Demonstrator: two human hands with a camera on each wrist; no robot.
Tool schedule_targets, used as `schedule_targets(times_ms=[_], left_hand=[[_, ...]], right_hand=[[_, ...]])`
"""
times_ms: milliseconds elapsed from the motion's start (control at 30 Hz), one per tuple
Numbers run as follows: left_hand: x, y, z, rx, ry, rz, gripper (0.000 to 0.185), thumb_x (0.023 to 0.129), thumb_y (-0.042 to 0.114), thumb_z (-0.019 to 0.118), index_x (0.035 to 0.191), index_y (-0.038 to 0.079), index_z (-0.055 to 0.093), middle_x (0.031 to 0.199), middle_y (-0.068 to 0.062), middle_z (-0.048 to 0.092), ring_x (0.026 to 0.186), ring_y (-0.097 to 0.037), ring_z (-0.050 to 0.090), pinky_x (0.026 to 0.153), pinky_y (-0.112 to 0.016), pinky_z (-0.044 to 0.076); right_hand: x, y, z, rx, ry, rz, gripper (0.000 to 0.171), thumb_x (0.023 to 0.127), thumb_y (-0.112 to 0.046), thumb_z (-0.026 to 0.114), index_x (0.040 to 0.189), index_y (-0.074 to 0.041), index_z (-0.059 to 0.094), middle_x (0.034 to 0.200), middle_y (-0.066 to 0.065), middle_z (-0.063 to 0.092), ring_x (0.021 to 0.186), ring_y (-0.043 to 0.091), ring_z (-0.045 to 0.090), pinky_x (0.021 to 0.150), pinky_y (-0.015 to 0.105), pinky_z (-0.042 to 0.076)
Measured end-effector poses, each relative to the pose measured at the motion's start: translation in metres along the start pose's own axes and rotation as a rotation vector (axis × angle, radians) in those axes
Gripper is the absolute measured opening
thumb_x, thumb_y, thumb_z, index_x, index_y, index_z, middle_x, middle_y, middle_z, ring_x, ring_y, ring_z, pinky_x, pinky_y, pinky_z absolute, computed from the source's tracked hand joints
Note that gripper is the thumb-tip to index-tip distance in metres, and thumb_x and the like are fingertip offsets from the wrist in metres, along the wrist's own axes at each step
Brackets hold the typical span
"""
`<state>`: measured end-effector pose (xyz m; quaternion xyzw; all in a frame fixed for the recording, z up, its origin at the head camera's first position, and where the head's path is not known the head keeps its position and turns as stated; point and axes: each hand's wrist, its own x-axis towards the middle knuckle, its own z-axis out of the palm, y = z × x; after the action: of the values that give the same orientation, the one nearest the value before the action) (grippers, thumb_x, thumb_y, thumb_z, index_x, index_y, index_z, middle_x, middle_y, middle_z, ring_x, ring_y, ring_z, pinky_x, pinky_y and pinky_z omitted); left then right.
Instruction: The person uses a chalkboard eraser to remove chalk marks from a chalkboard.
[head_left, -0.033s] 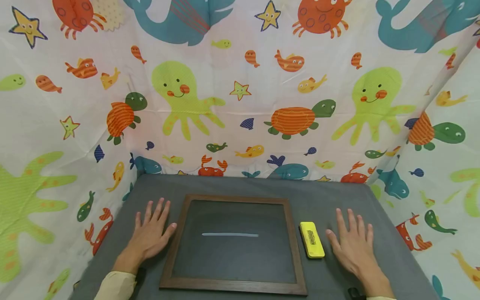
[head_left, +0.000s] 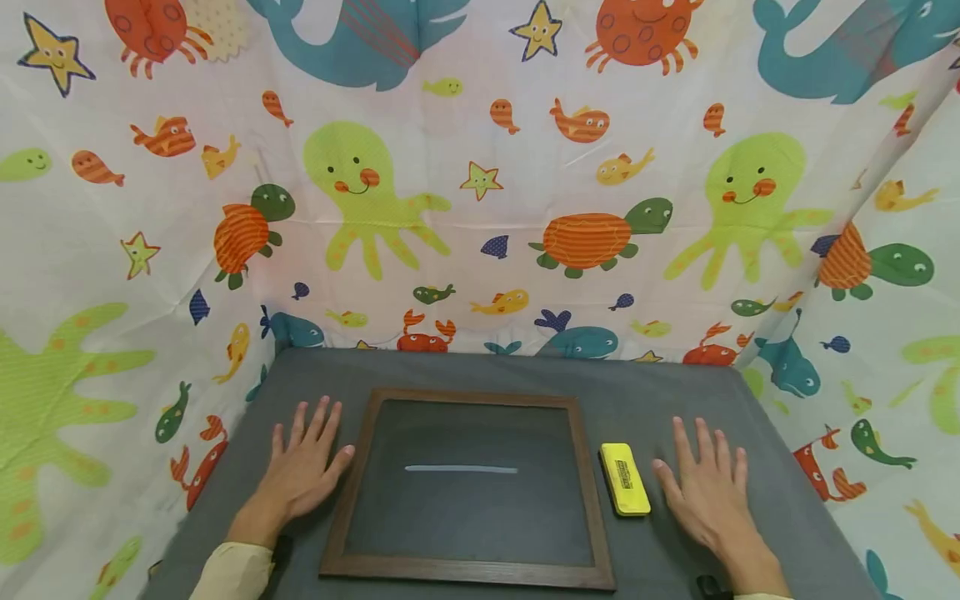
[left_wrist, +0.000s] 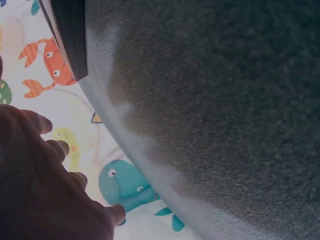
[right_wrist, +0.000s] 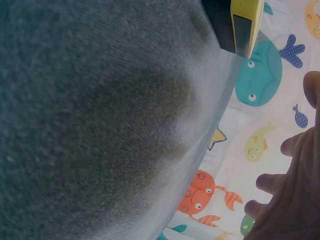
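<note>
A dark chalkboard (head_left: 465, 492) in a brown wooden frame lies flat in the middle of the grey table (head_left: 495, 371); a short white chalk line (head_left: 461, 470) runs across it. My left hand (head_left: 303, 467) rests flat on the table just left of the frame, fingers straight. A yellow eraser (head_left: 624, 478) lies right of the frame. My right hand (head_left: 705, 487) lies flat beside the eraser, a small gap between them. The left wrist view shows my left hand (left_wrist: 45, 185) above the grey cloth. The right wrist view shows my right hand (right_wrist: 292, 195) and the eraser's end (right_wrist: 245, 22).
A curtain printed with sea animals (head_left: 480, 183) encloses the table on the left, back and right. The table's far edge meets it closely. A dark strap (head_left: 281, 550) sits at my left wrist.
</note>
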<state>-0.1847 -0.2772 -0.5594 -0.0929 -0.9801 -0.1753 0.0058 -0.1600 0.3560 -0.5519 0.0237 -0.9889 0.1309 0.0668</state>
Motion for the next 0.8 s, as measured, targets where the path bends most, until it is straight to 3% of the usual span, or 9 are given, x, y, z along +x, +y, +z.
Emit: schedule_targets(times_ms=[200, 433, 567, 800], left_hand=[[-0.004, -0.002, 0.001, -0.013, 0.013, 0.015, 0.077, 0.117, 0.051, 0.044, 0.178, 0.014, 0.015, 0.186, -0.015, 0.009, 0.17, -0.05, -0.006, 0.125, -0.085, 0.0], [-0.004, 0.0, -0.002, -0.091, 0.016, 0.104, 0.072, 0.116, 0.037, 0.052, 0.177, 0.014, 0.022, 0.185, -0.009, 0.02, 0.169, -0.052, 0.006, 0.125, -0.083, 0.011], [-0.005, 0.003, -0.002, -0.128, -0.028, 0.151, 0.068, 0.116, 0.032, 0.055, 0.176, 0.013, 0.028, 0.183, -0.007, 0.025, 0.167, -0.054, 0.014, 0.124, -0.084, 0.016], [-0.009, 0.005, -0.001, -0.126, -0.109, 0.166, 0.069, 0.112, 0.02, 0.063, 0.174, 0.011, 0.034, 0.181, -0.009, 0.03, 0.165, -0.055, 0.022, 0.121, -0.086, 0.022]], right_hand=[[-0.004, -0.007, -0.001, 0.022, -0.003, -0.003, 0.082, 0.114, -0.046, 0.052, 0.173, 0.001, 0.02, 0.169, 0.042, 0.023, 0.154, 0.067, 0.015, 0.122, 0.085, 0.0], [-0.001, -0.021, -0.013, 0.124, -0.034, 0.02, 0.086, 0.113, -0.047, 0.058, 0.166, 0.014, 0.029, 0.16, 0.044, 0.035, 0.145, 0.066, 0.034, 0.114, 0.083, 0.031], [0.002, -0.03, -0.015, 0.177, -0.079, 0.072, 0.085, 0.111, -0.05, 0.061, 0.161, 0.015, 0.038, 0.15, 0.044, 0.042, 0.136, 0.063, 0.044, 0.105, 0.08, 0.042], [0.005, -0.049, -0.007, 0.162, -0.194, 0.16, 0.09, 0.105, -0.054, 0.067, 0.154, 0.018, 0.046, 0.139, 0.043, 0.051, 0.123, 0.058, 0.057, 0.1, 0.075, 0.05]])
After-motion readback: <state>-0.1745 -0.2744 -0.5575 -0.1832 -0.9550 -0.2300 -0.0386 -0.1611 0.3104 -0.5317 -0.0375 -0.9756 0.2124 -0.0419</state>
